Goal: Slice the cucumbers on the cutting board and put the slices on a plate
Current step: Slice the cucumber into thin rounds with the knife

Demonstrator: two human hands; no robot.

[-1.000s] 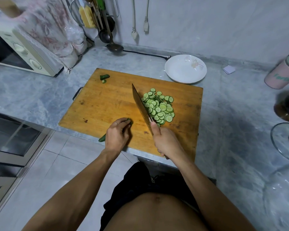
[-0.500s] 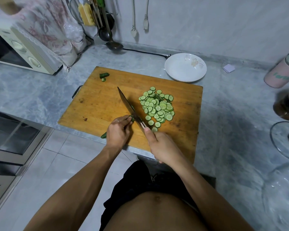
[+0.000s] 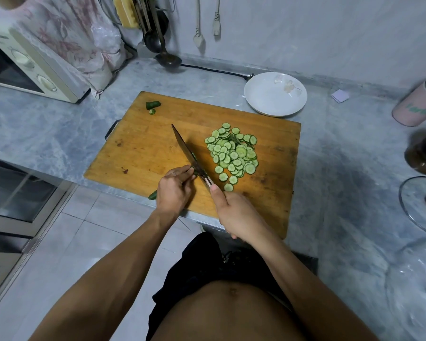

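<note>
Hands (image 3: 174, 190) on cucumber (image 3: 153, 194), knife (image 3: 187, 151) (blade down), slices (image 3: 233, 151) heaped

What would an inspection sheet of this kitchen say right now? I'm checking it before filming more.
Surface: grey marble counter; wooden board overhangs its near edge.
Job's things: slices piled on board; cucumber under left hand; knife blade on it; plate without slices.
Clutter: cut ends, jars, glass lid, microwave.
Hands: left hand holds cucumber; right hand grips knife.
Cables: black cord behind plate; two plugs hanging.
Surroundings: tiled floor, hanging ladles.
</note>
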